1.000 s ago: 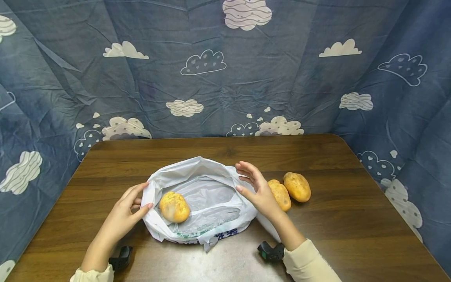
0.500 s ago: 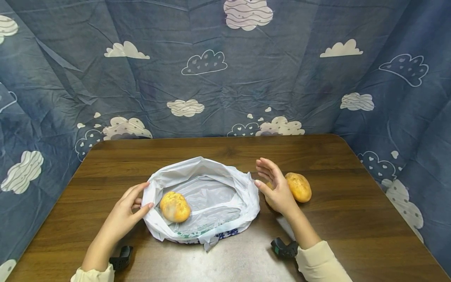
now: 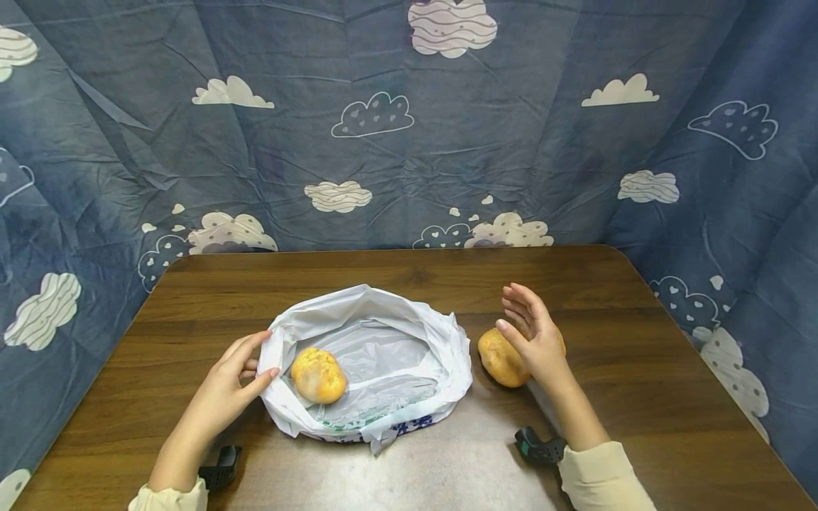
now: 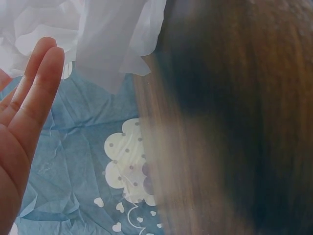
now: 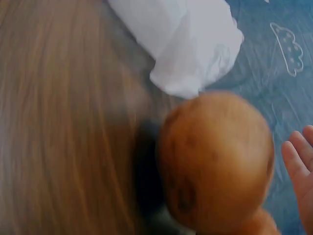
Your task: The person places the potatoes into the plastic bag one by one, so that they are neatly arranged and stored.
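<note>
A white plastic bag (image 3: 456, 362) stands wide-mouthed on the table, with one potato (image 3: 318, 376) lying inside at its left. My left hand (image 3: 224, 390) touches the bag's left rim with its fingertips and thumb tip. In the left wrist view, straight fingers (image 4: 41, 83) rest near the white plastic. My right hand (image 3: 537, 341) hovers with its fingers spread loosely, holding nothing, over the potatoes right of the bag. The nearer potato (image 3: 501, 358) shows left of the hand; a second potato (image 3: 561, 342) is mostly hidden behind it. The right wrist view shows a potato (image 5: 215, 156) up close.
The brown wooden table (image 3: 639, 397) stretches around the bag, with a bright glare in front. Behind it hangs a blue cloth (image 3: 396, 170) printed with clouds. Black wrist devices (image 3: 540, 447) sit under both wrists.
My right hand has moved rightward from the bag's right rim to above the potatoes, uncovering the nearer one and covering most of the farther one. The left hand stays at the rim.
</note>
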A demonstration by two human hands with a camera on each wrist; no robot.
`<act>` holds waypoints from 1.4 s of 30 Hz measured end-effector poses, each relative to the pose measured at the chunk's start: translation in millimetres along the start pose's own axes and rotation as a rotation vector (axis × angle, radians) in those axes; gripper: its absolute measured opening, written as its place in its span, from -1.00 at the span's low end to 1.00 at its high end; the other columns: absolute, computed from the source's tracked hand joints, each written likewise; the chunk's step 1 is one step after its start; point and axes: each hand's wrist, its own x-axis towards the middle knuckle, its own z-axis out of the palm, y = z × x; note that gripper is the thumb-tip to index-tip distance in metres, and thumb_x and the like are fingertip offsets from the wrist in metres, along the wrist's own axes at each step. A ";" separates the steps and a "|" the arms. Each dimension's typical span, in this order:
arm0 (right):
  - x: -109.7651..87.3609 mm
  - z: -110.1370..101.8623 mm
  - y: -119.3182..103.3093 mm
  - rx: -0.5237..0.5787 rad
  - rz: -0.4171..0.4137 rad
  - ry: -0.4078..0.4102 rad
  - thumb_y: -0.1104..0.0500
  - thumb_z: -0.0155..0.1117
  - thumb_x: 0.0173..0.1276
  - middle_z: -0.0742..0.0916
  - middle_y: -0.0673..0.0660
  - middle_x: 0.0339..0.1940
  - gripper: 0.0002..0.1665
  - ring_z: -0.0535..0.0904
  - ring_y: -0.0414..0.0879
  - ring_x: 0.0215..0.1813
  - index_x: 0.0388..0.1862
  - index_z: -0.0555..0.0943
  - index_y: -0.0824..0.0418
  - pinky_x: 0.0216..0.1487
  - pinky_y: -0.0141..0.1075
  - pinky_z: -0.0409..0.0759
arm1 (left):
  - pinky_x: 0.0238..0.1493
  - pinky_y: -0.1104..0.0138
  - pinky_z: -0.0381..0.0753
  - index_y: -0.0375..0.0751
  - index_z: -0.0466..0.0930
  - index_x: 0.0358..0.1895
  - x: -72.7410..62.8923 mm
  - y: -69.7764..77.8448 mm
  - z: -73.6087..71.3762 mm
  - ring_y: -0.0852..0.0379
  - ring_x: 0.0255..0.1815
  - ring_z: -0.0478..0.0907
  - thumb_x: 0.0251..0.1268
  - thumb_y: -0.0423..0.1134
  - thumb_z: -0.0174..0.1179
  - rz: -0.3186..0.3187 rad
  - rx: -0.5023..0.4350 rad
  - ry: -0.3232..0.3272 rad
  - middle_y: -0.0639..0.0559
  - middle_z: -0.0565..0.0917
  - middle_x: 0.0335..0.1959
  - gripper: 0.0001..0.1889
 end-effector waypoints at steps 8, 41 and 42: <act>-8.2 -27.0 7.8 -0.104 0.026 0.067 0.51 0.14 0.17 0.39 0.19 0.17 -0.29 0.33 -0.14 0.17 0.30 0.18 0.28 0.17 -0.36 0.31 | -0.29 0.40 0.57 -0.32 0.31 0.19 -0.2 0.0 -0.2 0.16 -0.35 0.48 0.03 -0.45 0.26 -0.006 0.011 -0.001 -0.15 0.40 0.07 -0.42; -35.2 -65.9 25.8 -0.335 0.258 -0.026 0.32 0.15 0.25 0.43 0.40 0.11 -0.44 0.32 -0.34 0.01 0.21 0.26 0.44 -0.08 -0.64 0.30 | -0.28 0.44 0.56 -0.32 0.32 0.19 0.1 0.1 0.7 0.14 -0.34 0.48 0.02 -0.45 0.26 -0.006 0.020 0.008 -0.16 0.41 0.06 -0.42; -35.8 -67.2 29.7 -0.338 0.265 -0.031 0.32 0.15 0.25 0.43 0.40 0.11 -0.43 0.33 -0.34 0.00 0.21 0.26 0.44 -0.09 -0.64 0.30 | -0.29 0.44 0.56 -0.32 0.32 0.19 0.0 -0.1 0.6 0.14 -0.34 0.48 0.02 -0.45 0.26 -0.005 0.020 0.009 -0.16 0.41 0.06 -0.42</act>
